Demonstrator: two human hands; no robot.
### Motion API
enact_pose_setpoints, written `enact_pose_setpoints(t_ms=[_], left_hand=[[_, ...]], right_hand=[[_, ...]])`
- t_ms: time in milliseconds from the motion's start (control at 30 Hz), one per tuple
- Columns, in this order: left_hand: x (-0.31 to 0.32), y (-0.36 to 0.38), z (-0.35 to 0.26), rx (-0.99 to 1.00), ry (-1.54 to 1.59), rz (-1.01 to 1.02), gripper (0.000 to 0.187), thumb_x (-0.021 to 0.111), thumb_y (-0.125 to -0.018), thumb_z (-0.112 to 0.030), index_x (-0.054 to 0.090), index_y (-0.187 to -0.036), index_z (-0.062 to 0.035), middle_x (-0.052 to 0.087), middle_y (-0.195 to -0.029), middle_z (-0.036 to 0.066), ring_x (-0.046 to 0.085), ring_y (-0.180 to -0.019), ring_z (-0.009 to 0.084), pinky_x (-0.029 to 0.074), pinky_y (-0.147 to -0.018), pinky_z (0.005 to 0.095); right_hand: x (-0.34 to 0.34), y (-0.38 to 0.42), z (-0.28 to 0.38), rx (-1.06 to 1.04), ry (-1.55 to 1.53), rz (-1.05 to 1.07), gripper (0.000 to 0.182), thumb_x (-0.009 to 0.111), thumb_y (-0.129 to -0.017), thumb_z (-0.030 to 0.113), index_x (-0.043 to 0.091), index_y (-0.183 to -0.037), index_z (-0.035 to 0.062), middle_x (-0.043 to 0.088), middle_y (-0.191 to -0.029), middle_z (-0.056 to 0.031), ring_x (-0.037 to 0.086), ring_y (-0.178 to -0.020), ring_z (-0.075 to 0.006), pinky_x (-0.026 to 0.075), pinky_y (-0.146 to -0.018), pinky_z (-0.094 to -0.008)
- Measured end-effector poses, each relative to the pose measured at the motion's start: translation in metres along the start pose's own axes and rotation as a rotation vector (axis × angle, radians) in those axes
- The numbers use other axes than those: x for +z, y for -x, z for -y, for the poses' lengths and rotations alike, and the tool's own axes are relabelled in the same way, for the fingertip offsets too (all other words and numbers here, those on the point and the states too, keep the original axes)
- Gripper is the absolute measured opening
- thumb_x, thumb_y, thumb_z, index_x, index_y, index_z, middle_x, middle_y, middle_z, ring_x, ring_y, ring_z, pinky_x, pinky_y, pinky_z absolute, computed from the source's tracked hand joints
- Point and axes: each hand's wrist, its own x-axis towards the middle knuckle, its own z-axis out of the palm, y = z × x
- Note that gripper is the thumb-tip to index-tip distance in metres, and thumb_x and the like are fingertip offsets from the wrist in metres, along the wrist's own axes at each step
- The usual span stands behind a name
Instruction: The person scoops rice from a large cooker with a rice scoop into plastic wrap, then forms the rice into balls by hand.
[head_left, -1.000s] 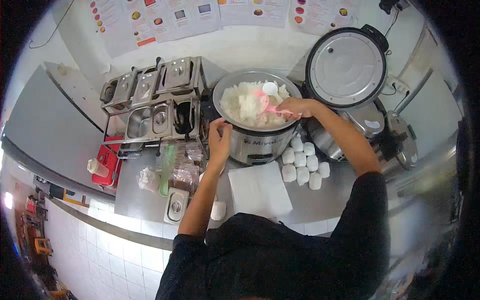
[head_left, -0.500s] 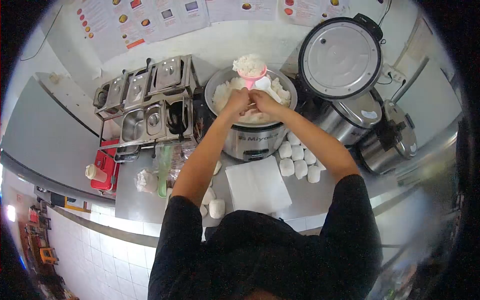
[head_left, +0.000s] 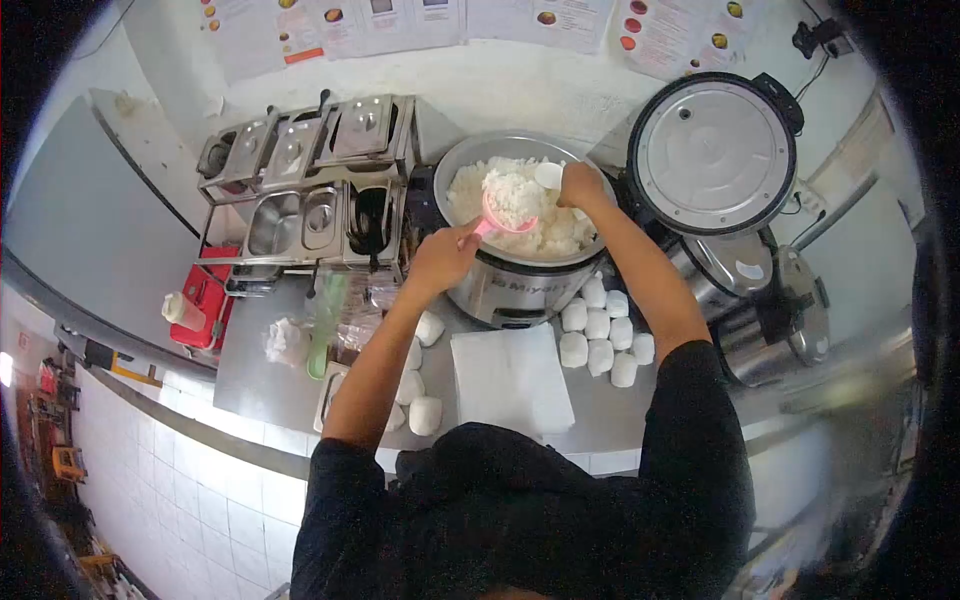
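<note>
My left hand (head_left: 445, 262) is closed around the handle of a pink scoop (head_left: 491, 222), heaped with white rice, at the front left of the cooker's pot. My right hand (head_left: 582, 188) grips a white rice paddle (head_left: 548, 175), its blade beside the heap; the handle is hidden in my fist. Below both tools, loose rice (head_left: 568, 236) fills much of the uncovered rice cooker (head_left: 522, 290). White paper sheets (head_left: 512, 380) lie stacked in front of it. Several white wrapped bundles (head_left: 598, 326) sit to the right, with more bundles (head_left: 425, 415) by my left forearm.
A rack of steel food pans (head_left: 275, 228) stands left of the cooker. The raised round lid (head_left: 712, 152) and further steel cookers (head_left: 735, 262) are on the right. Plastic bags (head_left: 362, 325), a green utensil (head_left: 322, 350) and a red box (head_left: 205, 305) with a bottle (head_left: 182, 310) are at left.
My hands have moved apart: the left came down and left with the scoop, the right went up and right with the paddle. The filled scoop is lower over the pot. The view has shifted.
</note>
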Motion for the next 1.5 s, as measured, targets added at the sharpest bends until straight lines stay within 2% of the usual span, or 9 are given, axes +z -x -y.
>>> enact_pose_setpoints(t_ms=[167, 267, 533, 767, 833, 1000, 1100, 1400, 1500], left_hand=[[0.0, -0.005, 0.002, -0.09, 0.001, 0.023, 0.04, 0.049, -0.09, -0.031, 0.06, -0.126, -0.0181, 0.066, -0.099, 0.022, 0.063, -0.093, 0.0398, 0.05, -0.084, 0.045], [0.007, -0.013, 0.016, -0.057, -0.022, 0.024, 0.039, 0.049, -0.09, -0.031, 0.061, -0.125, -0.0173, 0.065, -0.103, 0.022, 0.062, -0.095, 0.0395, 0.05, -0.085, 0.0454], [0.035, -0.047, 0.06, 0.177, -0.22, 0.041, 0.042, 0.045, -0.089, -0.029, 0.061, -0.124, -0.0137, 0.063, -0.11, 0.022, 0.061, -0.1, 0.0392, 0.048, -0.091, 0.0436], [-0.003, -0.052, 0.046, -0.11, -0.014, 0.157, 0.041, 0.048, -0.088, -0.029, 0.063, -0.121, -0.0106, 0.061, -0.114, 0.024, 0.06, -0.106, 0.0379, 0.046, -0.095, 0.0417], [0.002, -0.053, 0.059, -0.224, 0.445, 0.171, 0.04, 0.051, -0.088, -0.029, 0.063, -0.121, -0.01, 0.062, -0.114, 0.023, 0.061, -0.106, 0.0365, 0.045, -0.095, 0.0391], [0.008, -0.057, 0.05, -0.07, 0.195, 0.205, 0.039, 0.053, -0.088, -0.028, 0.063, -0.121, -0.0098, 0.064, -0.112, 0.021, 0.063, -0.103, 0.0341, 0.046, -0.093, 0.0357], [0.013, -0.052, 0.049, -0.07, 0.2, 0.241, 0.039, 0.053, -0.088, -0.028, 0.063, -0.121, -0.0095, 0.065, -0.112, 0.021, 0.063, -0.103, 0.034, 0.046, -0.093, 0.0349], [0.01, -0.045, 0.052, -0.015, 0.214, 0.207, 0.039, 0.052, -0.088, -0.028, 0.063, -0.121, -0.0105, 0.063, -0.11, 0.023, 0.063, -0.102, 0.0362, 0.047, -0.092, 0.0364], [0.004, -0.042, 0.046, 0.012, 0.174, 0.129, 0.039, 0.048, -0.09, -0.03, 0.062, -0.122, -0.0128, 0.062, -0.112, 0.023, 0.061, -0.103, 0.0384, 0.047, -0.092, 0.0389]], right_hand=[[-0.001, -0.001, -0.011, -0.029, 0.178, 0.039, 0.036, 0.072, -0.071, 0.014, 0.066, -0.103, -0.001, 0.067, -0.102, -0.0206, 0.066, -0.095, -0.0331, 0.054, -0.083, -0.0407], [-0.019, 0.024, -0.014, 0.082, 0.18, 0.038, 0.033, 0.053, -0.085, 0.015, 0.062, -0.113, 0.0003, 0.062, -0.118, -0.0206, 0.061, -0.108, -0.0348, 0.049, -0.092, -0.0437], [-0.05, 0.073, 0.015, -0.011, -0.234, -0.321, 0.055, 0.034, -0.098, 0.036, 0.067, -0.081, -0.0049, 0.064, -0.084, -0.0288, 0.062, -0.082, -0.0465, 0.049, -0.08, -0.0516], [-0.027, 0.128, 0.038, -0.328, -0.183, -0.113, 0.052, 0.036, -0.097, 0.033, 0.065, -0.076, -0.0051, 0.063, -0.081, -0.0291, 0.062, -0.079, -0.0463, 0.049, -0.077, -0.0518], [-0.035, 0.131, 0.037, -0.352, -0.125, -0.069, 0.052, 0.037, -0.096, 0.033, 0.065, -0.075, -0.0049, 0.063, -0.079, -0.0288, 0.062, -0.078, -0.0462, 0.049, -0.077, -0.0514], [-0.009, 0.102, 0.056, -0.131, -0.368, -0.393, 0.053, 0.041, -0.095, 0.035, 0.066, -0.071, -0.0047, 0.062, -0.07, -0.027, 0.063, -0.072, -0.0453, 0.051, -0.075, -0.0506], [0.011, 0.087, 0.058, 0.0, -0.374, -0.353, 0.052, 0.04, -0.095, 0.034, 0.067, -0.072, -0.0036, 0.063, -0.071, -0.028, 0.064, -0.072, -0.0453, 0.052, -0.073, -0.0513], [0.014, 0.056, -0.028, -0.173, 0.003, -0.18, 0.047, 0.035, -0.095, 0.029, 0.067, -0.083, -0.0044, 0.064, -0.091, -0.0296, 0.063, -0.087, -0.0443, 0.05, -0.083, -0.0511], [-0.032, 0.071, 0.011, -0.081, -0.113, -0.239, 0.048, 0.035, -0.095, 0.029, 0.067, -0.082, -0.004, 0.065, -0.089, -0.0278, 0.063, -0.085, -0.0458, 0.048, -0.082, -0.0517]])
